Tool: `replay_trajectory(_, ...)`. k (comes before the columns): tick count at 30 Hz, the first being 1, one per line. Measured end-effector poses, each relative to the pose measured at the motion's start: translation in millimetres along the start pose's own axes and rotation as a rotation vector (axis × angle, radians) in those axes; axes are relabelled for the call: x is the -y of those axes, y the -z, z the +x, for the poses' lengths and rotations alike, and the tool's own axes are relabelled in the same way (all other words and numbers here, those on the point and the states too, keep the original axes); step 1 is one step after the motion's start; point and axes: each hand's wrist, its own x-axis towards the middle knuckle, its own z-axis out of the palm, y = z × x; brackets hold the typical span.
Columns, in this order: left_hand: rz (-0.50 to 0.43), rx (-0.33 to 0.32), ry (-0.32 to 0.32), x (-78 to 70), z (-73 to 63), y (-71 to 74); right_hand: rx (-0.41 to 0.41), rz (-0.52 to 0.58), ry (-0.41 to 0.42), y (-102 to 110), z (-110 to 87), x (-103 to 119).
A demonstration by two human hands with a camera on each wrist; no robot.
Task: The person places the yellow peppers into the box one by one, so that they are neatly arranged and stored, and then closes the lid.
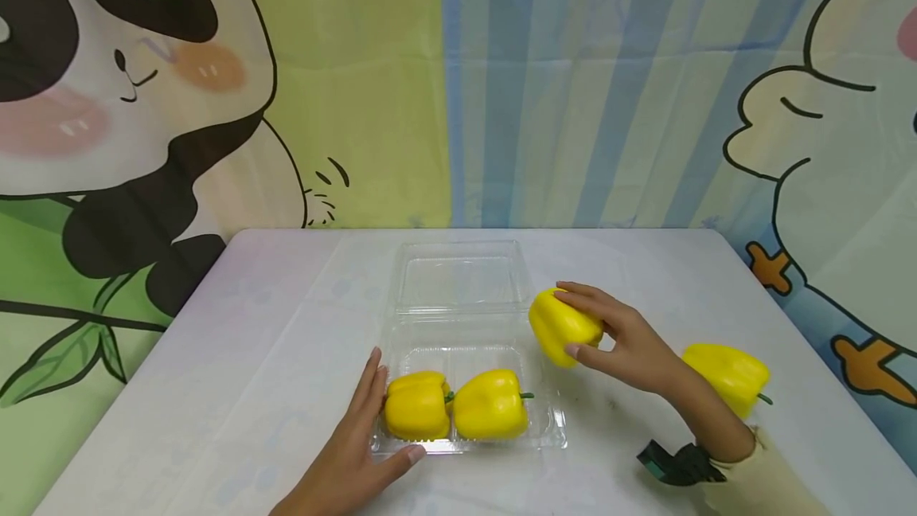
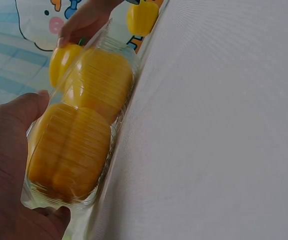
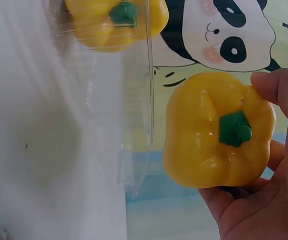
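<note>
My right hand (image 1: 637,345) grips a yellow bell pepper (image 1: 562,325) above the table, just right of a clear plastic clamshell box. In the right wrist view, that pepper's green stem (image 3: 236,128) faces the camera. Two more yellow peppers, a left one (image 1: 417,406) and a right one (image 1: 490,404), lie side by side in the base of the box (image 1: 548,432). At the box's left front corner, my left hand (image 1: 351,436) rests with extended fingers along the side and its thumb by the front edge. In the left wrist view, the box wall partly blurs the peppers.
Another yellow pepper (image 1: 727,377) lies on the white table (image 1: 215,412) at the right, partly behind my right forearm. The box's lid (image 1: 462,281) lies folded back, away from me. A printed cartoon curtain (image 1: 559,86) hangs beyond the table's far edge.
</note>
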Motion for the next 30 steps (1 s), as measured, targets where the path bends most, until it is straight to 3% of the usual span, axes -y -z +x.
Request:
replay_trajectory(8,0.000,0.013,0.032,-0.6,0.7,-0.7,0.074,0.017,0.059,-7,11.2,7)
replay_trajectory(20,0.003,0.010,0.029,-0.5,0.2,-0.1,0.219,0.041,0.122,-21,34.2,15)
replay_trajectory(30,0.018,0.035,0.094,-3.9,0.7,0.6,0.306,0.093,0.161,-30,53.4,20)
